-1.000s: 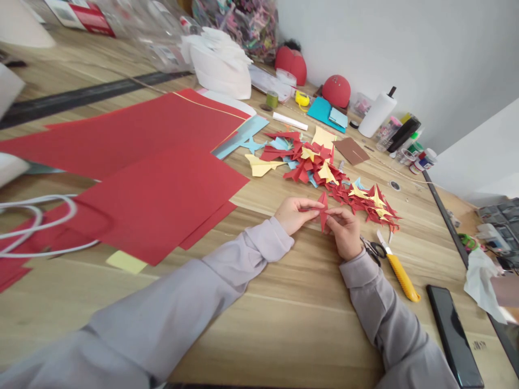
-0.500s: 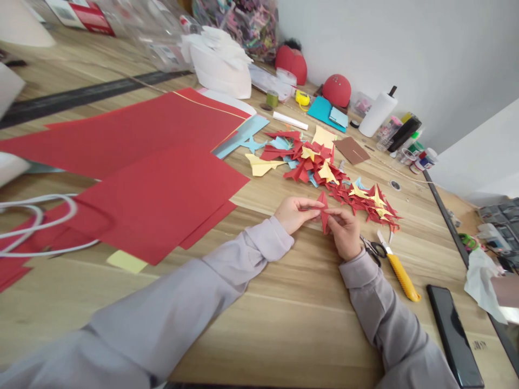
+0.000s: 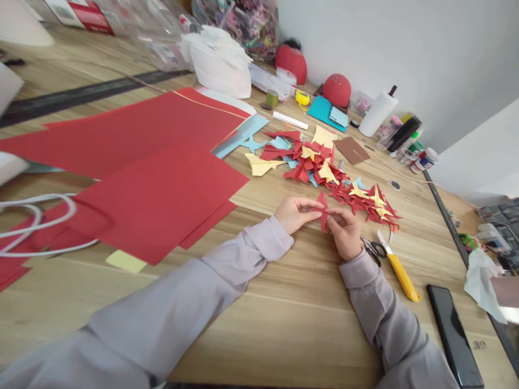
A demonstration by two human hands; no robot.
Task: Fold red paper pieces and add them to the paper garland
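Note:
Between my two hands is a small red folded paper star (image 3: 323, 201), its long points running up and down. My left hand (image 3: 292, 213) pinches its left side between thumb and fingers. On the other side, my right hand (image 3: 344, 231) grips the right part with thumb and forefinger. Just beyond the hands lies a heap of folded paper shapes (image 3: 318, 162) in red, yellow and light blue. Close to my right wrist are black-handled scissors (image 3: 376, 249) and a yellow utility knife (image 3: 403, 276) with its blade out.
Large red paper sheets (image 3: 174, 200) cover the left of the wooden table (image 3: 259, 335), with a white cable (image 3: 36, 232) over them. A black phone (image 3: 454, 335) lies at the right. Bottles (image 3: 424, 161), a white roll (image 3: 378, 113) and a brown paper square (image 3: 351, 150) stand or lie farther back.
The red paper star shows slightly more of its surface between my fingers. Both hands stay in nearly the same place, still pinching it.

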